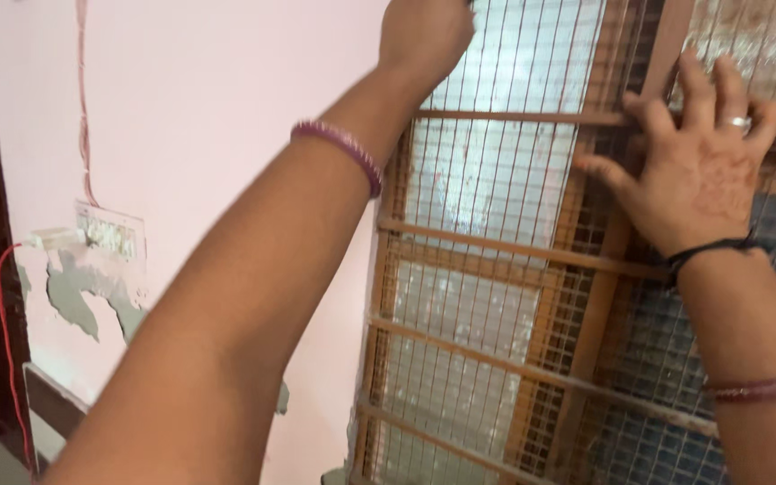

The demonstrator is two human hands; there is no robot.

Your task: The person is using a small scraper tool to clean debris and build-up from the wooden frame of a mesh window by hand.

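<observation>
The head camera looks along 2 raised forearms toward a window covered by a wire mesh screen [487,269] set in a brown wooden frame [599,296]. The left hand [424,36] is up at the top edge of the view, curled into a loose fist against the upper left part of the mesh; what it grips, if anything, is cut off by the edge and cannot be told. A purple bangle [339,144] circles that wrist. The right hand [698,166] lies flat and released, fingers spread, pressed on the mesh where a horizontal bar [514,116] meets the upright wooden post of the frame. It wears a silver ring [738,122], a black thread band [707,251] and a second purple bangle [765,389]. To the left, a pink wall [208,108] shows peeled paint, a switch plate [110,231] and a red wire [9,359].
</observation>
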